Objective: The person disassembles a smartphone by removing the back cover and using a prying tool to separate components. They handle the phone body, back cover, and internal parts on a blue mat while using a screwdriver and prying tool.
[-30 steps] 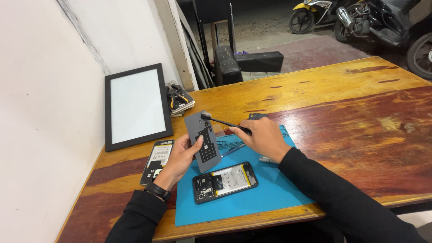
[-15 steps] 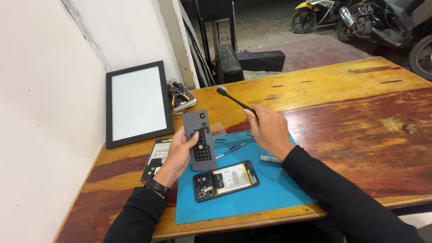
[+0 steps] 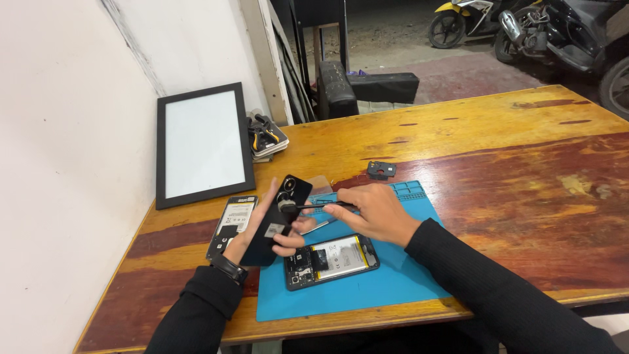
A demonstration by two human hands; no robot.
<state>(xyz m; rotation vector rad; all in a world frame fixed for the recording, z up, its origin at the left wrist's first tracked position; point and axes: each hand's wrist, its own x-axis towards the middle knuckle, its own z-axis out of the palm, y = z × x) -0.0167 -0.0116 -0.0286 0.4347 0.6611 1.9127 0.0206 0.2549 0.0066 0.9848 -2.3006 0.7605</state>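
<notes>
Black phone back cover (image 3: pixel 275 219) in left hand (image 3: pixel 262 226), tilted.

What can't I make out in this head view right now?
- Tool tip: too small to tell where it meets the back cover, or what kind of tool it is.
- Left hand: palm hidden behind the cover.
- Second phone: partly covered by the left hand and cover.
- Open phone: parts inside too small to tell apart.
- Small black part above the blue mat: too small to identify.
- Right hand: its grip hidden by the fingers.
</notes>
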